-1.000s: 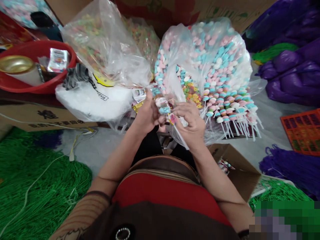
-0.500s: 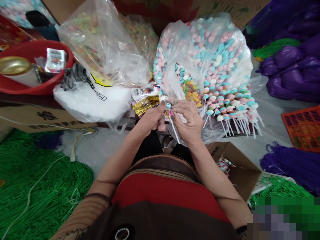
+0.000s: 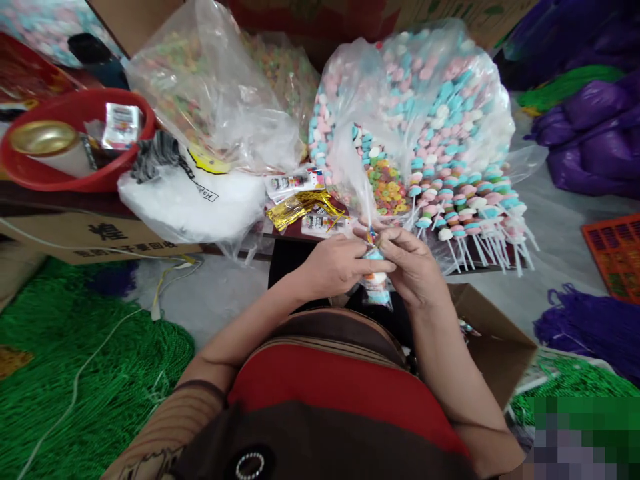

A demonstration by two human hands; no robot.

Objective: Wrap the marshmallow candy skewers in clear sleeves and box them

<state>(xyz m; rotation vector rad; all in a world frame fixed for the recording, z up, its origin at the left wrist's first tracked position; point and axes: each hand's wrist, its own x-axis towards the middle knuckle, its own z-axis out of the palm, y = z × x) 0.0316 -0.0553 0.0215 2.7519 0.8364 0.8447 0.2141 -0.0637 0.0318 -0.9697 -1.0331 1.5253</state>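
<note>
Knuckles bent, my left hand (image 3: 336, 267) was closed round the upper part of a wrapped candy (image 3: 377, 293), forefinger laid across it, while my right hand (image 3: 415, 263) pinched just above with thumb and fingers together. The candy hung between them, blue and white showing below my grip. Just beyond my left hand lay a printed packet (image 3: 323, 224), with gold ties (image 3: 295, 210) near it; farther left sat a white plastic bag (image 3: 190, 207) and a red basin (image 3: 60, 183). Ahead were loose ring candies (image 3: 387, 190), and to my right candy skewers (image 3: 457, 200) lay massed, their white sticks (image 3: 495, 252) toward me. A cardboard box (image 3: 510, 357) stood beside my right forearm.
</note>
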